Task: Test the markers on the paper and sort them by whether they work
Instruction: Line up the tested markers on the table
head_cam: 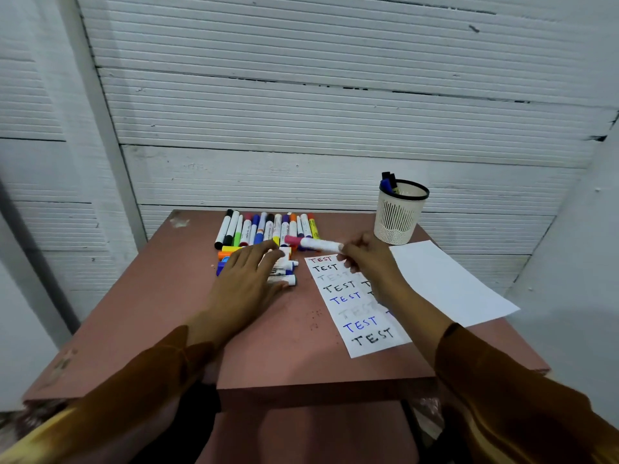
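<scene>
Marker (313, 243): white barrel, pink cap on its left end, blurred. It is lying roughly level in the air above the top edge of the paper (432, 283), cap pointing left toward the row of markers (268, 227). The right hand (366, 259) is pinching its right end between curled fingers and thumb.

Left hand (248, 279): lying palm down on the table (167, 289), fingers straight and slightly spread, fingertips reaching over the pile (283, 267) of loose markers. It is gripping nothing that can be seen.

Paper: white sheet lying aslant on the right half of the table, its far right corner hanging past the table edge. It is showing a column of the word TEST in red, black, blue and faint grey strokes; a second column is starting beside it, mostly hidden by the right wrist.

Row of markers: lying side by side at the far edge, mostly white barrels with black, green, red, blue, orange, purple and yellow caps.

Pile: orange, yellow and blue pieces and several white barrels, just in front of the row, partly under the left hand.

Cup (400, 212): white mesh with black rim, standing at the far right corner, holding dark-capped markers.
</scene>
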Tool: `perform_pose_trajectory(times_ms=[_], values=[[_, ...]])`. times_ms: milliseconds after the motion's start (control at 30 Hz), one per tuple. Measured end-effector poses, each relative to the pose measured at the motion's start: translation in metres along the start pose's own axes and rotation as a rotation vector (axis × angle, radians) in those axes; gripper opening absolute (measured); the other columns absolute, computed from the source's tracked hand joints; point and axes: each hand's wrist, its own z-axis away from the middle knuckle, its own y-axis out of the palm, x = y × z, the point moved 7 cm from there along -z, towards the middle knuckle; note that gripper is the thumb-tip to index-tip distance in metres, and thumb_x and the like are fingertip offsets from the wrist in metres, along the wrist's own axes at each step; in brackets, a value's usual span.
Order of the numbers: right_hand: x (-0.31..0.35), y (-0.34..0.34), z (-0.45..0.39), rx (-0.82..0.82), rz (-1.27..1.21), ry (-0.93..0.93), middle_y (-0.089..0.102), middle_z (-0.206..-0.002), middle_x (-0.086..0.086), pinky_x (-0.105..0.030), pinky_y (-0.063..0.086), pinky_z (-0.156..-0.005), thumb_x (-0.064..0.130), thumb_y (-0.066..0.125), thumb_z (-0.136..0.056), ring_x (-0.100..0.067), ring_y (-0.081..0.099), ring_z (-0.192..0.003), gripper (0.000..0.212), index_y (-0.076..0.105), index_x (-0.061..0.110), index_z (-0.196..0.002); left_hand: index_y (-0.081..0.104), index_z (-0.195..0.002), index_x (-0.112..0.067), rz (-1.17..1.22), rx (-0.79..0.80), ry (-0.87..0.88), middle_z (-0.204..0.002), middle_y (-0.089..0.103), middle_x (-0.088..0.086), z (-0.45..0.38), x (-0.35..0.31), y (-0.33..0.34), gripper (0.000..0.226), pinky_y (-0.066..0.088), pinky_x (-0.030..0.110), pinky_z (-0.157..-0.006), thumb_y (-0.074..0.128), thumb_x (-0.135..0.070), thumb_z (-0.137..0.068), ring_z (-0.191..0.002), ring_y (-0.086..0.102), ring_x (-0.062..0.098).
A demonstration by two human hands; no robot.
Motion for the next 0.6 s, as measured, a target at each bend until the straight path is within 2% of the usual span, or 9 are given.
perform_pose_trajectory(times_ms=[67,133,267,300,367,433,533,600], values=[[0.004,0.012,0.016,0.118,-0.045,-0.001,0.064,-0.071,-0.011,-0.02,0.039,-0.051,0.002,0.057,-0.087,-0.012,0.051,-0.055,0.015,0.05,0.011,-0.077,0.044,-0.125,-0.015,-0.016,-0.015,0.015,-0.125,0.056,0.009,-0.003,-0.007,0.0,0.054,0.039,0.038,-0.094,0.055,-0.043,-0.08,-0.112,0.046,0.023],[0.007,0.022,0.029,0.208,-0.095,0.014,0.063,-0.07,-0.012,-0.019,0.04,-0.05,0.002,0.057,-0.087,-0.012,0.05,-0.053,0.018,0.051,0.011,-0.074,0.044,-0.127,-0.012,-0.04,0.009,0.04,-0.124,0.057,0.009,-0.008,-0.015,0.0,0.049,0.04,0.041,-0.096,0.046,-0.037,-0.084,-0.112,0.047,0.024],[0.008,0.032,0.042,0.278,-0.221,0.039,0.063,-0.067,-0.01,-0.018,0.041,-0.052,0.002,0.056,-0.089,-0.011,0.051,-0.053,0.017,0.053,0.011,-0.075,0.059,-0.106,-0.008,-0.077,0.062,0.029,-0.092,0.064,0.01,-0.017,-0.026,-0.002,0.036,0.049,0.045,-0.08,0.031,-0.017,-0.085,-0.081,0.062,0.029],[0.008,0.03,0.043,0.274,-0.254,0.044,0.064,-0.065,-0.007,-0.018,0.041,-0.053,0.003,0.055,-0.09,-0.011,0.051,-0.054,0.017,0.054,0.011,-0.075,0.059,-0.106,-0.008,-0.057,0.089,0.013,-0.093,0.063,0.01,-0.017,-0.028,-0.001,0.035,0.049,0.044,-0.077,0.031,-0.017,-0.087,-0.081,0.061,0.03],[0.007,0.027,0.045,0.276,-0.313,0.053,0.063,-0.064,-0.005,-0.02,0.041,-0.056,0.007,0.055,-0.091,-0.012,0.05,-0.056,0.014,0.055,0.011,-0.077,0.052,-0.117,-0.01,0.006,0.173,-0.017,-0.106,0.058,0.009,-0.017,-0.033,0.002,0.032,0.041,0.038,-0.079,0.033,-0.021,-0.094,-0.095,0.054,0.029],[0.004,0.027,0.048,0.318,-0.378,0.063,0.06,-0.066,-0.004,-0.021,0.041,-0.057,0.01,0.057,-0.089,-0.013,0.049,-0.058,0.003,0.058,0.011,-0.086,0.049,-0.123,-0.011,0.098,0.177,-0.035,-0.112,0.057,0.009,-0.014,-0.035,0.005,0.033,0.035,0.032,-0.073,0.034,-0.024,-0.096,-0.099,0.052,0.028],[-0.001,0.033,0.055,0.365,-0.33,0.037,0.061,-0.07,-0.001,-0.019,0.041,-0.053,-0.002,0.06,-0.084,-0.01,0.05,-0.056,0.022,0.058,0.009,-0.103,0.053,-0.119,-0.012,0.181,0.131,-0.013,-0.102,0.063,0.009,-0.009,-0.042,0.004,0.032,0.039,0.031,-0.059,0.045,-0.032,-0.095,-0.086,0.06,0.027],[-0.003,0.033,0.056,0.314,-0.312,0.005,0.062,-0.068,0.0,-0.019,0.041,-0.051,-0.006,0.061,-0.083,-0.011,0.05,-0.055,0.021,0.06,0.006,-0.1,0.05,-0.116,-0.019,0.201,0.114,0.015,-0.09,0.067,0.005,-0.006,-0.044,0.006,0.039,0.042,0.031,-0.05,0.031,-0.046,-0.094,-0.074,0.063,0.024]])
